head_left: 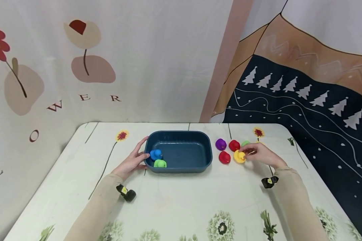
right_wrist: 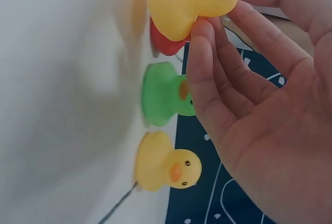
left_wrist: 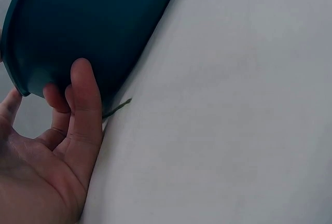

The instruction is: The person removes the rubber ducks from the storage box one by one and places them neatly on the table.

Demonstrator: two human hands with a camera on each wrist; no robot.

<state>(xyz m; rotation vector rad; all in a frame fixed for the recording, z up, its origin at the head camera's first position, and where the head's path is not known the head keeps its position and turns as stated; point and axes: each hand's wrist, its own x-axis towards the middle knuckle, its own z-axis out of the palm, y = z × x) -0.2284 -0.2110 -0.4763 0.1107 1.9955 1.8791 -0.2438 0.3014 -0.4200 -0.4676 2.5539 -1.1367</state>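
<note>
A dark blue plastic basin (head_left: 181, 169) stands on the table, holding a blue rubber duck (head_left: 156, 154) and a green rubber duck (head_left: 160, 163) at its left end. My left hand (head_left: 131, 164) holds that end, with the thumb at the rim and other fingers against the outer wall (left_wrist: 98, 32). Right of the basin, my right hand (head_left: 263, 155) pinches a yellow rubber duck (right_wrist: 171, 3) between thumb and fingers. Beside it are a purple duck (head_left: 221, 144), two red ducks (head_left: 224, 157) and a second green duck (right_wrist: 160, 94), partly hidden by the hand in the head view.
Another yellow duck (right_wrist: 155, 162) stands behind the right hand. The ducks sit on a flower-printed tablecloth (head_left: 175, 204). A patterned cloth (head_left: 157, 67) hangs behind the table, and a dark cloth with white trees (head_left: 319, 127) hangs at the right.
</note>
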